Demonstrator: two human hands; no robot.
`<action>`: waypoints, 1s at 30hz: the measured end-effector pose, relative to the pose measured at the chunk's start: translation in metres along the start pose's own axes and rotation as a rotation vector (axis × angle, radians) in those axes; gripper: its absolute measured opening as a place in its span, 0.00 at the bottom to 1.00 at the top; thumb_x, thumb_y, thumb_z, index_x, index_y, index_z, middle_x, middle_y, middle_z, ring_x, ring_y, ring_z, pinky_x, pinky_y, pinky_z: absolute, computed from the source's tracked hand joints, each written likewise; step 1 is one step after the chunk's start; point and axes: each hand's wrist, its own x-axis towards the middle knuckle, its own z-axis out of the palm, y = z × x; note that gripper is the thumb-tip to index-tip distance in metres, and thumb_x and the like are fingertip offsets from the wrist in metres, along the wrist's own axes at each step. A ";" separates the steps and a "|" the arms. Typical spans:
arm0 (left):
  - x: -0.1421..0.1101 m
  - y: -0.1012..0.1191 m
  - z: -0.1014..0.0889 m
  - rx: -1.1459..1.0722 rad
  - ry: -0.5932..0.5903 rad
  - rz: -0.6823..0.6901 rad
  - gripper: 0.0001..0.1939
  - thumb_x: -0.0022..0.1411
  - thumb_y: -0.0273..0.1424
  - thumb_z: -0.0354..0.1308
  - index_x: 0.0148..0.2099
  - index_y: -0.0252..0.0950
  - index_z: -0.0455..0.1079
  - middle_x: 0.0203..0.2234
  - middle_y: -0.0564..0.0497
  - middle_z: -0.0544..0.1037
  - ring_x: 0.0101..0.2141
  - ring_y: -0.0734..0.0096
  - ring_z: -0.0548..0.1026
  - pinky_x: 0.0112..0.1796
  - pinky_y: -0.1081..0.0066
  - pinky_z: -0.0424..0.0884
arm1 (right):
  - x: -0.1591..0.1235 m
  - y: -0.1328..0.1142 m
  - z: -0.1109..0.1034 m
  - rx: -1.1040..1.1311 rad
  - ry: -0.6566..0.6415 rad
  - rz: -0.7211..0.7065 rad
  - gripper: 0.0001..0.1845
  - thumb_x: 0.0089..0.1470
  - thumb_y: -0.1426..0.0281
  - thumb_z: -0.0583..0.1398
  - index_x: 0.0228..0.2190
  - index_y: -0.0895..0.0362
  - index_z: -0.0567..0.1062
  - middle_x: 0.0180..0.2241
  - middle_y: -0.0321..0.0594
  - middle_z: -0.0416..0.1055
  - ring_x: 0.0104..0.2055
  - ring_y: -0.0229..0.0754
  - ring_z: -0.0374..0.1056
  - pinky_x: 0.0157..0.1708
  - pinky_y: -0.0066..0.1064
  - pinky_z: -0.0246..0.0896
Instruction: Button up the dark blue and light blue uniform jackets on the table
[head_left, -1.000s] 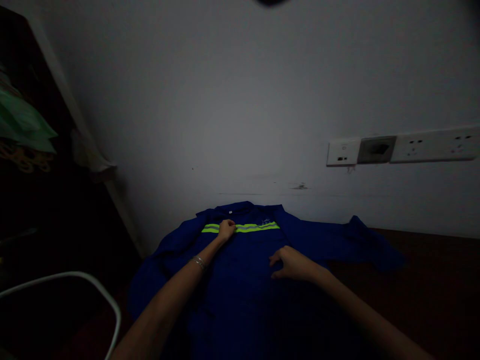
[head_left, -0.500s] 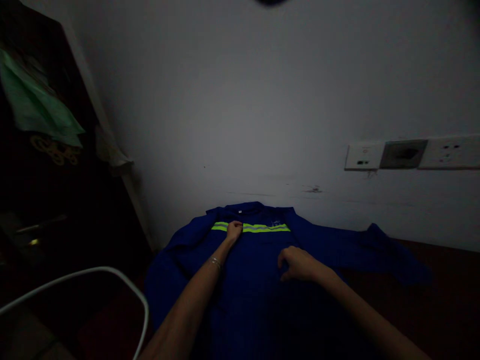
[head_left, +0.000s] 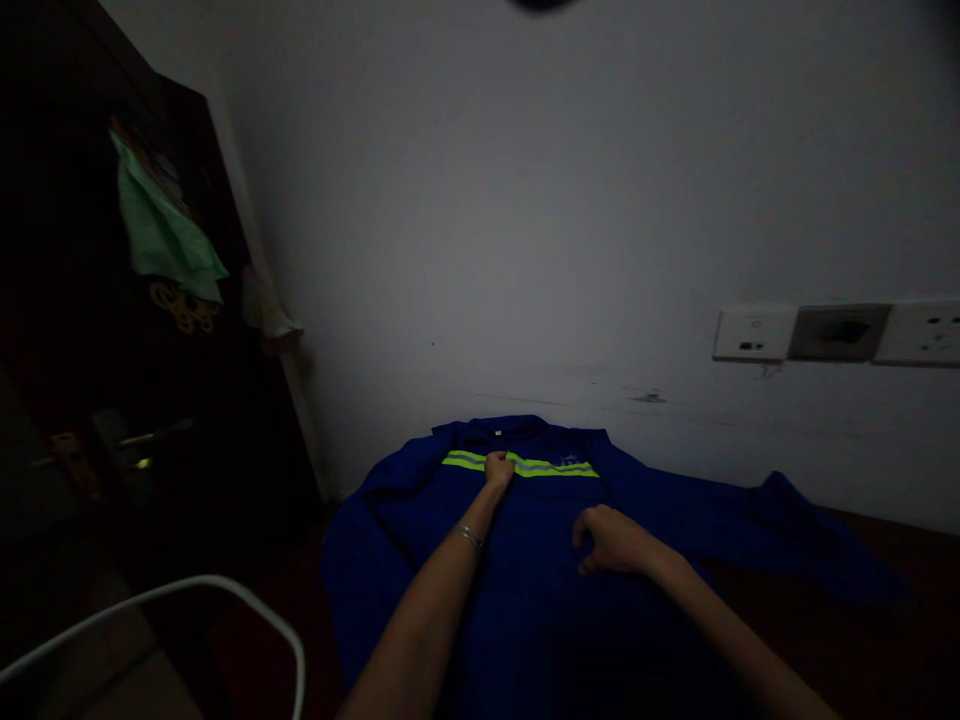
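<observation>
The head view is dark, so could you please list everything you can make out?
Jacket: one, blue with yellow-green band, spread below wall
Wall: one, grey-white, behind jacket
Wall plates: at least three, white and grey, right
Door: one, dark, left
Door handle: one, metallic, on door
Cloth: one, green, hanging at door
Ornament: one, tan, below cloth
Bundle: one, whitish, beside door edge
Tube: one, white, lower left
Surface: one, dark reddish, lower right
Bracelet: count unclear, silver, left wrist
Left hand: one, bare, at jacket's band
Right hand: one, bare, at jacket's front, contact unclear
</observation>
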 end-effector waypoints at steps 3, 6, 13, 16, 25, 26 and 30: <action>0.003 -0.007 -0.008 -0.041 -0.022 0.046 0.10 0.51 0.25 0.56 0.37 0.29 0.72 0.33 0.45 0.77 0.33 0.70 0.73 0.33 0.77 0.66 | 0.002 -0.005 -0.006 0.005 -0.041 0.011 0.18 0.27 0.64 0.66 0.29 0.53 0.78 0.34 0.41 0.74 0.37 0.47 0.69 0.34 0.31 0.61; 0.006 -0.014 -0.018 -0.088 -0.067 0.089 0.09 0.53 0.27 0.54 0.35 0.30 0.73 0.29 0.48 0.76 0.30 0.73 0.72 0.31 0.78 0.65 | 0.012 -0.010 -0.016 0.012 -0.139 0.027 0.16 0.27 0.67 0.66 0.27 0.54 0.79 0.31 0.40 0.75 0.33 0.46 0.70 0.29 0.29 0.61; 0.006 -0.021 -0.031 -0.162 -0.195 0.130 0.09 0.53 0.27 0.51 0.28 0.30 0.72 0.16 0.54 0.70 0.19 0.79 0.65 0.23 0.79 0.61 | 0.057 -0.013 -0.028 0.006 -0.072 0.077 0.10 0.37 0.75 0.58 0.25 0.57 0.79 0.29 0.43 0.75 0.32 0.43 0.70 0.28 0.26 0.59; 0.003 -0.021 -0.031 -0.172 -0.198 0.144 0.09 0.52 0.27 0.52 0.29 0.29 0.72 0.17 0.54 0.70 0.19 0.79 0.64 0.22 0.80 0.60 | 0.078 -0.015 -0.019 -0.002 0.191 0.132 0.12 0.42 0.72 0.56 0.30 0.57 0.78 0.34 0.46 0.74 0.37 0.46 0.70 0.33 0.30 0.60; -0.005 -0.019 -0.041 -0.194 -0.227 0.130 0.09 0.53 0.27 0.52 0.31 0.28 0.73 0.18 0.53 0.71 0.18 0.81 0.64 0.22 0.80 0.60 | 0.128 -0.015 0.020 0.344 0.362 0.063 0.15 0.50 0.68 0.53 0.35 0.59 0.76 0.37 0.43 0.74 0.39 0.40 0.69 0.37 0.24 0.58; -0.005 -0.018 -0.042 -0.192 -0.236 0.123 0.09 0.53 0.27 0.52 0.31 0.28 0.72 0.17 0.53 0.70 0.18 0.81 0.64 0.21 0.80 0.60 | 0.130 -0.015 0.024 0.381 0.379 0.059 0.15 0.50 0.68 0.53 0.35 0.59 0.76 0.36 0.43 0.74 0.39 0.40 0.69 0.37 0.24 0.58; -0.007 -0.017 -0.045 -0.168 -0.267 0.102 0.09 0.52 0.28 0.53 0.27 0.28 0.72 0.14 0.55 0.67 0.15 0.82 0.62 0.18 0.80 0.57 | 0.133 -0.015 0.035 0.460 0.409 0.046 0.15 0.51 0.68 0.52 0.36 0.59 0.76 0.37 0.41 0.74 0.39 0.40 0.69 0.38 0.24 0.59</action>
